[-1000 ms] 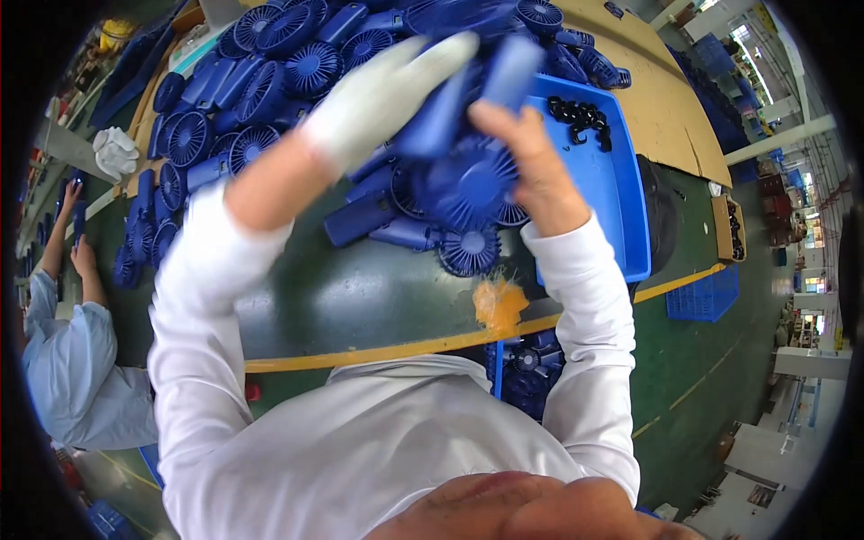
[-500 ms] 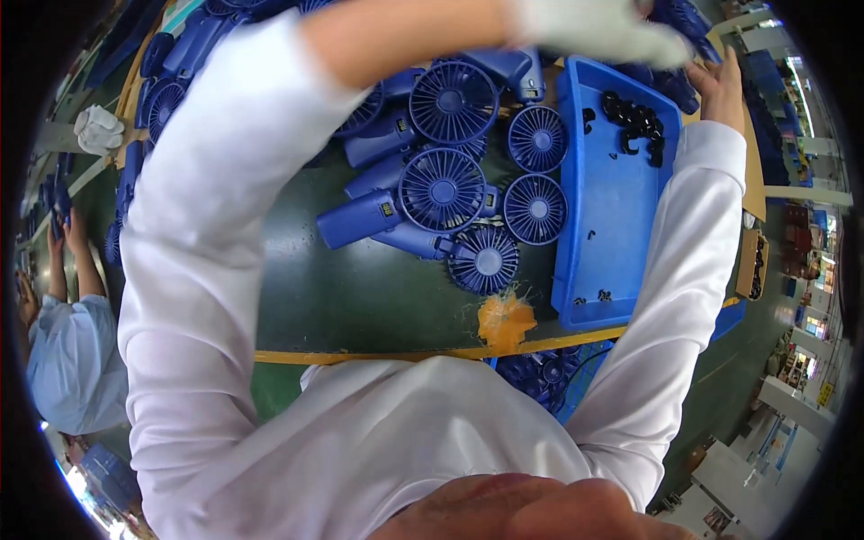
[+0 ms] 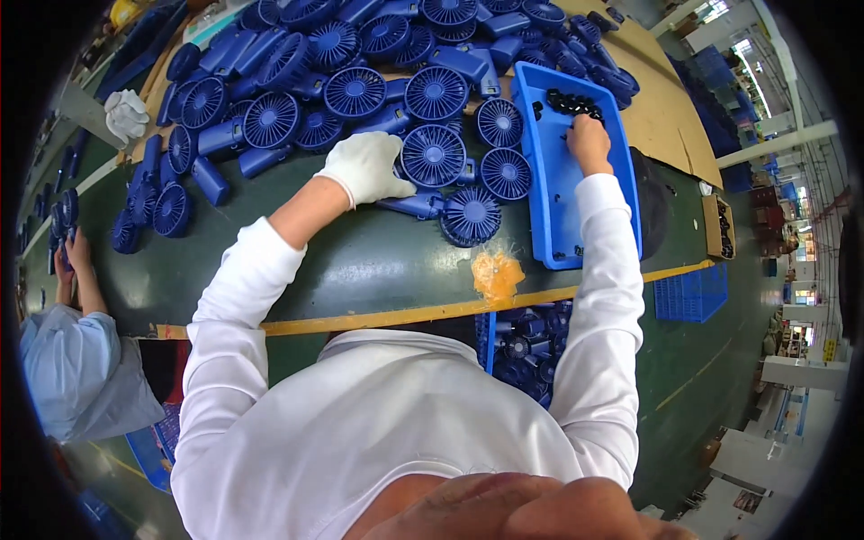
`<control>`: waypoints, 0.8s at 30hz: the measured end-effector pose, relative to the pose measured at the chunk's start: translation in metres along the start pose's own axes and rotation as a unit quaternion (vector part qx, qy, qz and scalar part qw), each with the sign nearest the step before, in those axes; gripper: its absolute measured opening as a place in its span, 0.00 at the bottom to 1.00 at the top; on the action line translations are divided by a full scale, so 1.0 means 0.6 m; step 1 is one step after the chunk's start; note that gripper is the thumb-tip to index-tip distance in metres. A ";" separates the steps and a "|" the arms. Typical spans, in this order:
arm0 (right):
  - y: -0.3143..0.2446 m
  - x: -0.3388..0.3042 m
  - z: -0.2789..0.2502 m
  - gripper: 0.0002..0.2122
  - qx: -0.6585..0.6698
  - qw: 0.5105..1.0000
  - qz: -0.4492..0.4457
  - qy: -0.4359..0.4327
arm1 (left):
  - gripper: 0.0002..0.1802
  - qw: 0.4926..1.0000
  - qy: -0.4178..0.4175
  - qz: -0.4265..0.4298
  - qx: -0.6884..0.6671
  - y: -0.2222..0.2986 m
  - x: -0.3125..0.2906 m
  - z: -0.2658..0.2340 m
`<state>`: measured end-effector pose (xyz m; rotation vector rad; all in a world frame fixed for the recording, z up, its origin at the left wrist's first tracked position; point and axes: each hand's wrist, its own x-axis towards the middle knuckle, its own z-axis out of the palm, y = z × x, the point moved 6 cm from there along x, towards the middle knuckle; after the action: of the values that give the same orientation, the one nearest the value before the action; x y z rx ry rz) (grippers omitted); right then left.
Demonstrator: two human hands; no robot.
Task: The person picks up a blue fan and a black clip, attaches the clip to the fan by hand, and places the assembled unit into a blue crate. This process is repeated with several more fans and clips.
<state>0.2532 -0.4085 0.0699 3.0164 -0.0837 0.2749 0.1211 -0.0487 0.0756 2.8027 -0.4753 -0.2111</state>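
Observation:
My left hand [image 3: 367,169], in a white glove, is closed round the handle of a dark blue handheld fan [image 3: 434,155] that lies on the table among others. The glove hides most of that handle. My bare right hand [image 3: 589,146] reaches down into a blue plastic tray [image 3: 551,202]. Its fingers are bent together at the edge of a heap of small black curved parts [image 3: 571,103], and whatever sits between the fingertips is hidden. Two round fan heads, the upper one [image 3: 499,122] and the lower one [image 3: 506,174], lie between the held fan and the tray.
A large pile of blue fans [image 3: 333,45] covers the table's far side. Orange tape [image 3: 497,274] sticks near the yellow front edge. Beyond the tray lies cardboard [image 3: 666,108]. Below the table is a crate of fans [image 3: 526,346]. At left, a co-worker [image 3: 76,360] handles fans.
Both hands have come back from the far right of the table. The left has moved left and down onto a fan; the right has gone into the tray at the black parts.

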 end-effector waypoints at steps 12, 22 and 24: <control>-0.003 -0.111 -0.095 0.34 0.600 0.794 0.080 0.060 | 0.26 0.942 0.204 0.263 0.046 0.042 -0.194 0.037; -0.217 -0.499 -0.200 0.16 0.752 0.629 -0.067 0.189 | 0.23 0.929 0.288 0.231 0.026 0.056 -0.236 0.055; -0.252 -0.540 -0.173 0.16 0.784 0.594 -0.080 0.162 | 0.20 0.940 0.248 0.227 0.054 0.043 -0.226 0.071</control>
<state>-0.0733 -0.2318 0.0961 4.3862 1.0116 1.6387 -0.0213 -0.0367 0.0563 2.6066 -0.9936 0.6192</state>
